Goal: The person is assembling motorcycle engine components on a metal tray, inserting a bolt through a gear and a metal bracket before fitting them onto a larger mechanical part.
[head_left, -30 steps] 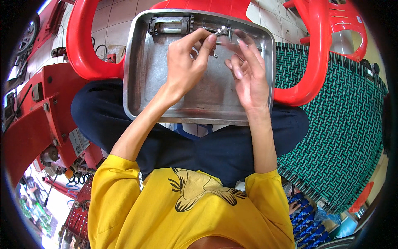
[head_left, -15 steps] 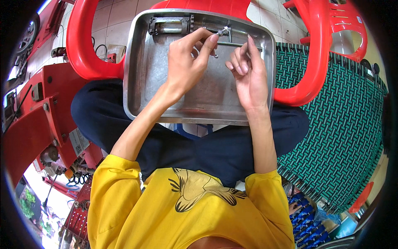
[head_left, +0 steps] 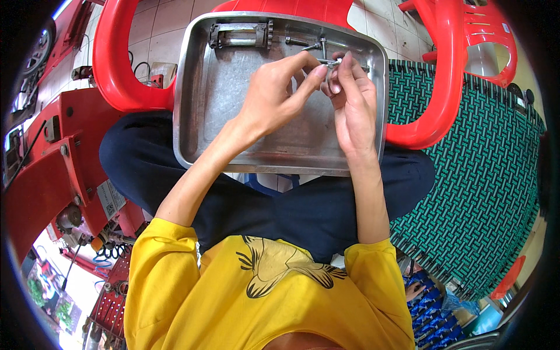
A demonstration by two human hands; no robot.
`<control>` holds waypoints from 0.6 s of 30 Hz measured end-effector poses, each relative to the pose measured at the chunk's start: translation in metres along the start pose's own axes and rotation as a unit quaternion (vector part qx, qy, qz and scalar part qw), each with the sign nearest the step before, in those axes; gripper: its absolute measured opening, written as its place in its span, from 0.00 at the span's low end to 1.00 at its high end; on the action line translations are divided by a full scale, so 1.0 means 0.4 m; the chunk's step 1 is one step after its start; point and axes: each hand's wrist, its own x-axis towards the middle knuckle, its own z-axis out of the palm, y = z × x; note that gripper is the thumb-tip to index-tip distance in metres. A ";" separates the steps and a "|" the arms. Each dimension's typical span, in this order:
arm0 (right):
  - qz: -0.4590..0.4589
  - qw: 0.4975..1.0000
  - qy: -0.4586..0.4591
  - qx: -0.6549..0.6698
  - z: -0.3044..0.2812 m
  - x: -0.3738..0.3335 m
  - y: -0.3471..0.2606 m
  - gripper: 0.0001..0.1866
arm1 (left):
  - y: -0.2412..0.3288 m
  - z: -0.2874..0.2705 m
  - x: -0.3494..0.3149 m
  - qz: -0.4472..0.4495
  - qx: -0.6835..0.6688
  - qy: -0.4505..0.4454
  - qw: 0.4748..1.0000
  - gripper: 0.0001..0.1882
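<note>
Right between both fingertips sits a small metal bolt (head_left: 333,63), pinched by left hand (head_left: 273,93) and right hand (head_left: 355,111) above the steel tray (head_left: 224,108).

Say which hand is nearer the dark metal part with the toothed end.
Left. The left hand is below and right of the toothed part in the picture, not touching it; the right hand is farther right.

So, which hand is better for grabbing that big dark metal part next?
Probably the left hand: it's nearer the big dark metal part than the right hand, though both seem busy with a small metal piece.
</note>
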 end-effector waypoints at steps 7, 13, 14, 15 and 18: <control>0.005 1.000 0.012 -0.016 0.014 -0.006 -0.006 0.18 | 0.010 0.001 -0.001 0.008 -0.018 0.023 1.000 0.14; -0.005 1.000 -0.018 -0.021 0.005 -0.008 -0.003 0.18 | -0.007 0.002 0.001 -0.106 -0.101 0.032 0.989 0.15; -0.003 1.000 -0.019 -0.020 0.006 -0.009 -0.005 0.18 | -0.004 -0.005 0.004 -0.118 -0.103 0.027 0.987 0.15; -0.006 1.000 -0.017 -0.022 0.005 -0.010 -0.004 0.17 | -0.001 -0.009 0.007 -0.129 -0.104 0.023 0.986 0.15; -0.013 0.999 -0.015 -0.025 0.006 -0.008 -0.005 0.17 | 0.014 -0.008 0.004 -0.055 -0.047 0.027 0.997 0.15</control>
